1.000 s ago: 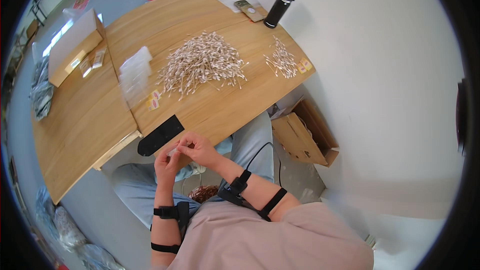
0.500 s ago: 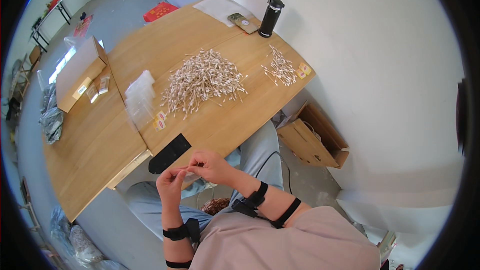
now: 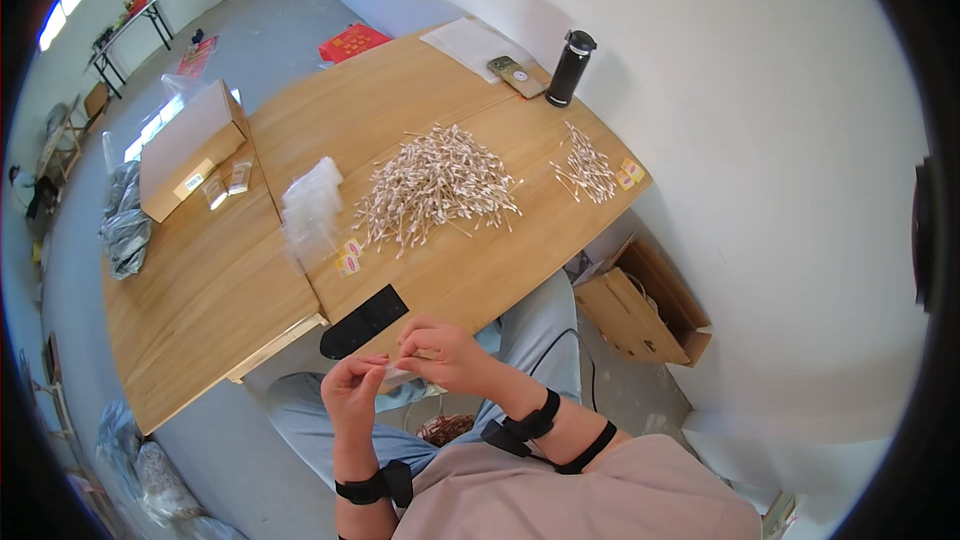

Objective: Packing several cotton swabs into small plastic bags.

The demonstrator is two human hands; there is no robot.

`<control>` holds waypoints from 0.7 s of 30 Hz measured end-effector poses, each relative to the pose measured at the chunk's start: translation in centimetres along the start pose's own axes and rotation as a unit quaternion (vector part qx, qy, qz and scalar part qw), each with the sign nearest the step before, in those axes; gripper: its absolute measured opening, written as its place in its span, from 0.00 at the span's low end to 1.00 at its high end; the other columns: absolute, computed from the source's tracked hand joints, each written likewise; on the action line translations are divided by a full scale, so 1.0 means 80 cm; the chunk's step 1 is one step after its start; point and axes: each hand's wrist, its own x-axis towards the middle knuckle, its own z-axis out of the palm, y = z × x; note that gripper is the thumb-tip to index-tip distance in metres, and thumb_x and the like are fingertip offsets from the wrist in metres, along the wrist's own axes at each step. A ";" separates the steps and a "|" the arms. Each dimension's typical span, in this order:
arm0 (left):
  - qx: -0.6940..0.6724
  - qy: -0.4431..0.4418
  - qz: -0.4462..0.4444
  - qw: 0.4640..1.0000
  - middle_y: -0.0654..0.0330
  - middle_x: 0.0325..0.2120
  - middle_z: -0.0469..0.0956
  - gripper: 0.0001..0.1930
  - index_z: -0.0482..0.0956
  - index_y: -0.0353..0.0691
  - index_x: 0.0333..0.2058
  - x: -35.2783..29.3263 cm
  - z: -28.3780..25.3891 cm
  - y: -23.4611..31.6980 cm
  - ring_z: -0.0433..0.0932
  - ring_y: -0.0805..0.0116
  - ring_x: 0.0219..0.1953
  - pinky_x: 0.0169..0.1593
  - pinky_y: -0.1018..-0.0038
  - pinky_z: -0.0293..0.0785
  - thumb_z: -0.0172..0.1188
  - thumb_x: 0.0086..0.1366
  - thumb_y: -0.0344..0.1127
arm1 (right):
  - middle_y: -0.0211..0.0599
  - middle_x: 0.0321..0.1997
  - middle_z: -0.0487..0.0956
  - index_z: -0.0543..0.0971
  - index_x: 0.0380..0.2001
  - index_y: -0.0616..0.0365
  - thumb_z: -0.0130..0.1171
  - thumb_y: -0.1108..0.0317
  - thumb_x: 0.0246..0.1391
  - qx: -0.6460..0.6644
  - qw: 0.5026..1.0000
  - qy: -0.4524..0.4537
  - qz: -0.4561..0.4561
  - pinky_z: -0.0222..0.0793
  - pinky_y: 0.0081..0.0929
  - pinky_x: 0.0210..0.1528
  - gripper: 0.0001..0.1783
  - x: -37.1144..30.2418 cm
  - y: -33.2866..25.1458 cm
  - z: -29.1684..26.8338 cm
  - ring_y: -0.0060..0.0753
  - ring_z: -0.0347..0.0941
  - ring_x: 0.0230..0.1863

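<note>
Over my lap, just off the table's front edge, my left hand [image 3: 352, 392] and my right hand [image 3: 445, 358] come close together, both with fingers pinched. A small clear plastic bag [image 3: 396, 374] spans the gap between their fingertips; much of it is hidden by my fingers. Beyond them on the table lies a black flat strip [image 3: 365, 322]. Further off is a large heap of cotton swabs [image 3: 438, 185]. Left of the heap lies a stack of clear plastic bags [image 3: 312, 208], with small yellow-and-white cards [image 3: 348, 258] near it.
A smaller swab pile [image 3: 585, 166] and yellow cards [image 3: 630, 174] lie at the table's right edge. A black bottle [image 3: 570, 68] and a phone [image 3: 516, 76] stand farther back. At left is a cardboard box [image 3: 195, 150] with two filled packets [image 3: 239, 177]. An open carton [image 3: 645, 300] sits on the floor.
The view has shifted, so the whole scene sits lower and further right. My fingertips have drawn slightly apart, with the clear bag still between them.
</note>
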 end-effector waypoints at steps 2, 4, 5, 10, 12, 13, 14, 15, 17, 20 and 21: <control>-0.017 -0.012 0.007 1.000 0.53 0.33 0.81 0.04 0.78 0.31 0.27 -0.001 -0.001 0.013 0.79 0.66 0.41 0.48 0.73 0.74 0.64 0.59 0.21 | 0.39 0.31 0.75 0.77 0.25 0.59 0.67 0.72 0.46 -0.004 0.999 0.006 0.031 0.69 0.32 0.37 0.07 0.001 -0.005 -0.006 0.41 0.73 0.35; -0.028 -0.012 0.013 0.999 0.53 0.34 0.81 0.03 0.78 0.32 0.28 -0.002 0.000 0.015 0.79 0.66 0.42 0.48 0.73 0.74 0.63 0.59 0.20 | 0.38 0.34 0.76 0.78 0.26 0.59 0.67 0.72 0.48 -0.009 0.999 -0.008 0.032 0.69 0.31 0.40 0.07 -0.001 -0.004 -0.009 0.39 0.74 0.38; -0.042 -0.022 0.011 0.999 0.53 0.35 0.81 0.03 0.78 0.32 0.28 -0.002 0.003 0.015 0.79 0.66 0.42 0.48 0.72 0.74 0.63 0.59 0.20 | 0.38 0.36 0.77 0.78 0.27 0.59 0.67 0.73 0.49 -0.020 0.999 -0.014 0.042 0.70 0.29 0.43 0.06 -0.002 -0.002 -0.009 0.37 0.75 0.40; 0.059 -0.042 0.029 0.997 0.52 0.39 0.82 0.04 0.80 0.32 0.32 -0.007 0.017 0.018 0.80 0.69 0.43 0.48 0.76 0.74 0.65 0.57 0.21 | 0.39 0.36 0.78 0.78 0.27 0.58 0.68 0.72 0.48 -0.017 0.999 -0.015 0.046 0.70 0.28 0.44 0.07 -0.004 -0.013 -0.008 0.38 0.76 0.40; 0.030 -0.043 -0.013 0.999 0.51 0.36 0.84 0.03 0.81 0.31 0.29 -0.008 0.011 0.008 0.82 0.70 0.40 0.45 0.77 0.76 0.66 0.57 0.21 | 0.39 0.36 0.78 0.79 0.26 0.59 0.68 0.73 0.48 -0.033 0.999 -0.002 0.041 0.70 0.27 0.44 0.07 -0.003 -0.022 -0.011 0.37 0.76 0.40; 0.033 -0.035 -0.003 0.999 0.51 0.36 0.84 0.03 0.81 0.31 0.29 -0.007 0.011 0.009 0.82 0.70 0.40 0.45 0.77 0.76 0.66 0.57 0.21 | 0.39 0.36 0.78 0.79 0.26 0.59 0.68 0.73 0.48 -0.031 0.999 -0.009 0.030 0.70 0.27 0.44 0.07 -0.002 -0.023 -0.012 0.37 0.76 0.40; 0.010 -0.032 -0.012 0.999 0.52 0.35 0.84 0.02 0.81 0.31 0.28 -0.008 0.015 0.016 0.82 0.69 0.39 0.44 0.77 0.76 0.66 0.57 0.21 | 0.38 0.36 0.78 0.79 0.26 0.59 0.69 0.73 0.47 -0.024 0.999 -0.003 0.041 0.70 0.27 0.44 0.07 -0.002 -0.025 -0.013 0.36 0.76 0.40; -0.013 -0.030 -0.020 0.999 0.52 0.33 0.84 0.02 0.81 0.31 0.27 -0.008 0.017 0.020 0.83 0.68 0.38 0.43 0.77 0.77 0.66 0.58 0.21 | 0.38 0.36 0.78 0.79 0.26 0.59 0.69 0.73 0.47 -0.016 0.998 0.003 0.052 0.70 0.26 0.44 0.07 -0.002 -0.026 -0.014 0.35 0.76 0.40; -0.034 -0.022 -0.022 0.999 0.51 0.34 0.84 0.02 0.81 0.30 0.27 -0.008 0.014 0.017 0.82 0.69 0.38 0.44 0.77 0.77 0.65 0.58 0.20 | 0.37 0.36 0.78 0.79 0.26 0.60 0.69 0.74 0.46 -0.017 0.999 -0.002 0.043 0.70 0.26 0.44 0.07 -0.001 -0.026 -0.016 0.34 0.76 0.40; -0.052 -0.022 -0.045 0.997 0.51 0.34 0.84 0.03 0.81 0.30 0.26 -0.009 0.010 0.021 0.81 0.70 0.38 0.44 0.76 0.77 0.65 0.57 0.20 | 0.37 0.35 0.78 0.79 0.25 0.59 0.70 0.74 0.47 -0.008 0.999 -0.003 0.046 0.70 0.26 0.44 0.07 -0.002 -0.024 -0.017 0.34 0.76 0.40; -0.051 -0.018 -0.037 0.998 0.51 0.34 0.84 0.03 0.81 0.30 0.26 -0.009 0.007 0.021 0.81 0.70 0.38 0.44 0.76 0.77 0.65 0.57 0.20 | 0.38 0.36 0.78 0.79 0.26 0.59 0.69 0.74 0.47 -0.002 0.998 -0.008 0.055 0.70 0.27 0.45 0.07 -0.002 -0.025 -0.018 0.34 0.76 0.41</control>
